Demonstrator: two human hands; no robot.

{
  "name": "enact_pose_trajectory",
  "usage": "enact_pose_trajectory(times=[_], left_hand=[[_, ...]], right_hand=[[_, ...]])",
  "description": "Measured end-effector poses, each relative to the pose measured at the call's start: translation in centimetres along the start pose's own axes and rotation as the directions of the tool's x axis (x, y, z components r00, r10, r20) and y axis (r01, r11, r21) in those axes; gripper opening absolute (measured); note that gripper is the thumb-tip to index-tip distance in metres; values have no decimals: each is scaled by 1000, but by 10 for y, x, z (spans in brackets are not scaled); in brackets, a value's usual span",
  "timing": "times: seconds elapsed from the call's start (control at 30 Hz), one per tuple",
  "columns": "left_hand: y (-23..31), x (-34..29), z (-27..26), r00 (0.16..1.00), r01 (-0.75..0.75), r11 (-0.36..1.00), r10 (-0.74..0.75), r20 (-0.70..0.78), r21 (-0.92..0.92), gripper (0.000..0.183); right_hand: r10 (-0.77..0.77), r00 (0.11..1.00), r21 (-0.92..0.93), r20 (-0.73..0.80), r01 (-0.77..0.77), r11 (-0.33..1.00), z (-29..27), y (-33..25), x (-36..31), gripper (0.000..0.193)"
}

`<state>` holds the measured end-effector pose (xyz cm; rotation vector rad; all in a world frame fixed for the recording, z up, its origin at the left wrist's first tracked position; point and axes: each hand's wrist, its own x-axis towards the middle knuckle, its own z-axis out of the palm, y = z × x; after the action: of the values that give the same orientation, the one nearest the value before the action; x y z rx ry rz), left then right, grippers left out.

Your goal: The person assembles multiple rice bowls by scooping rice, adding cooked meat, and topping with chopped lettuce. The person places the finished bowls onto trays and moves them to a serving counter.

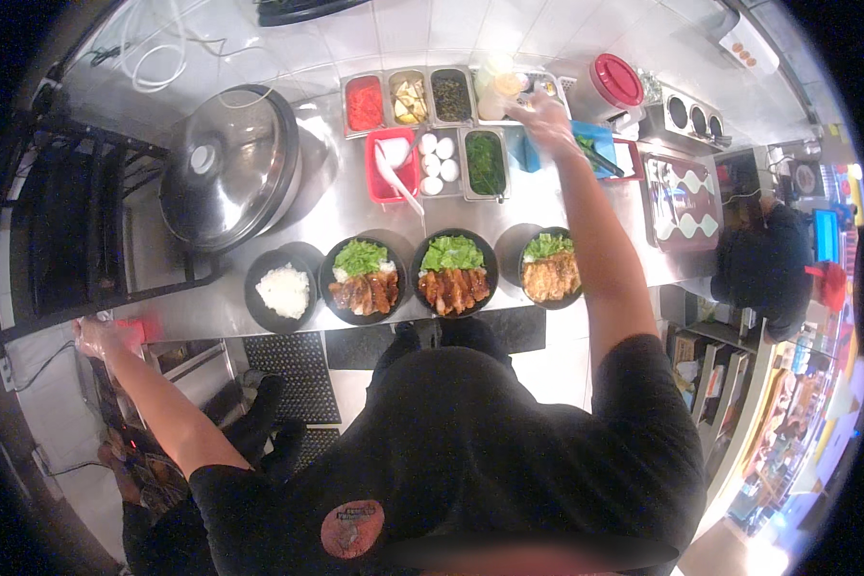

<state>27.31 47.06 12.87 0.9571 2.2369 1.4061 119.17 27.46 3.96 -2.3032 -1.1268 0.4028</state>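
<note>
Head view: the right hand (544,120) is hanging by a pale bottle (495,100)

The bottle is standing at the back of the table (341,206), just right of a tub of dark green bits (450,94). I cannot tell if the right grip is holding it. The left hand (106,339) is hanging near the table's left end, and I cannot tell its grip either. Four black bowls (283,324) are sitting near the front edge. The left bowl is holding white rice (284,290); the others are holding meat (456,290) and green leaves (453,252).
</note>
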Motion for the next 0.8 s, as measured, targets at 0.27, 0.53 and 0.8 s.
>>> enact_pose_trajectory(times=[0.27, 0.53, 0.8], left_hand=[[8, -21, -15, 984, 134, 983, -147, 105, 128, 78], [-91, -305, -102, 994, -61, 998, 61, 87, -7, 49], [-309, -513, -159, 251, 518, 661, -725, 642, 543, 25]], right_hand=[[45, 981, -31, -189, -51, 998, 68, -19, 24, 80], [-204, 886, 440, -416, 393, 808, 16, 4, 28, 57], [-422, 887, 803, -185, 384, 455, -130, -86, -105, 54]])
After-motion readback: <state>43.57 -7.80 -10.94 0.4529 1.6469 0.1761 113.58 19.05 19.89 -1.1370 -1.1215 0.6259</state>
